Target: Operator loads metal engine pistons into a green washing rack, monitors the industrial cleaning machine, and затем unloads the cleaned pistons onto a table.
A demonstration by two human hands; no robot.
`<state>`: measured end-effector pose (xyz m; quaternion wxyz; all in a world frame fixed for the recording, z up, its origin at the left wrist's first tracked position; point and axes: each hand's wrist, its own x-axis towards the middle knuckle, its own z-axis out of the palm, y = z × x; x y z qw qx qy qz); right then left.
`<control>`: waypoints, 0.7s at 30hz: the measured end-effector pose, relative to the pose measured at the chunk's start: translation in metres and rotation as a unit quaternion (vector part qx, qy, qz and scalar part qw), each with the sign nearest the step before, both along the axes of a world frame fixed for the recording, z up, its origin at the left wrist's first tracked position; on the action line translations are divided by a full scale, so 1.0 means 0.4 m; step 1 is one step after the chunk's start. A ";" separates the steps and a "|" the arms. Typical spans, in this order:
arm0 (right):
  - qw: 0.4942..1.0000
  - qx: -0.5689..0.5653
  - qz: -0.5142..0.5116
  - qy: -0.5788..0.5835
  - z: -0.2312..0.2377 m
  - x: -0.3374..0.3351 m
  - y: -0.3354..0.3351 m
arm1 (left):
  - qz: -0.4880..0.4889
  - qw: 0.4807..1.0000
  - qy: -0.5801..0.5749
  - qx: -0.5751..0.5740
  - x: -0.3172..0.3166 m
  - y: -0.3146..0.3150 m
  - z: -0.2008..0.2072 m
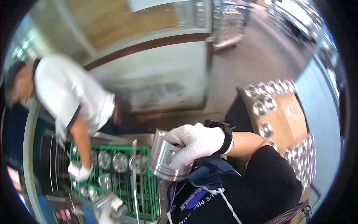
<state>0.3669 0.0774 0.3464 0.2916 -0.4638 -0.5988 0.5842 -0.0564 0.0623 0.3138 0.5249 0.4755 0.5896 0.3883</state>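
Note:
My right hand [197,143], in a white knit glove, grips a shiny metal piston [160,155] in front of my apron. Its thumb and fingers wrap the piston's side, and ring grooves show along the lower edge. At the bottom of the view, my left hand [106,217], also gloved, is blurred and partly cut off. It holds a second piston [111,204] over the near edge of a green wire rack [125,149]. Several pistons [120,162] stand in rows in that rack.
Across the rack on the left, a person in a white shirt [71,93] leans in, a gloved hand [84,174] at the rack with a metal part. To my right, a cardboard-covered table [285,119] bears several pistons. A pale partition [160,78] stands ahead.

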 end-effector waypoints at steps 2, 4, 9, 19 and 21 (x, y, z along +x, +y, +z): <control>0.986 0.027 -0.102 -0.126 -0.039 0.130 -0.088 | 0.123 0.985 -0.114 -0.037 0.083 -0.030 0.096; 0.955 0.088 -0.239 -0.153 -0.104 0.221 -0.180 | 0.053 0.997 -0.059 0.002 0.152 -0.036 0.170; 0.881 0.016 -0.469 -0.057 -0.289 0.459 -0.396 | -0.133 0.990 0.035 0.023 0.412 0.011 0.224; 0.652 -0.109 -0.746 -0.082 -0.361 0.710 -0.838 | -0.517 0.854 0.030 -0.052 1.331 -0.013 -0.031; 0.618 -0.207 -0.752 -0.104 -0.395 0.745 -0.934 | -0.598 0.793 0.114 -0.019 1.501 -0.042 -0.106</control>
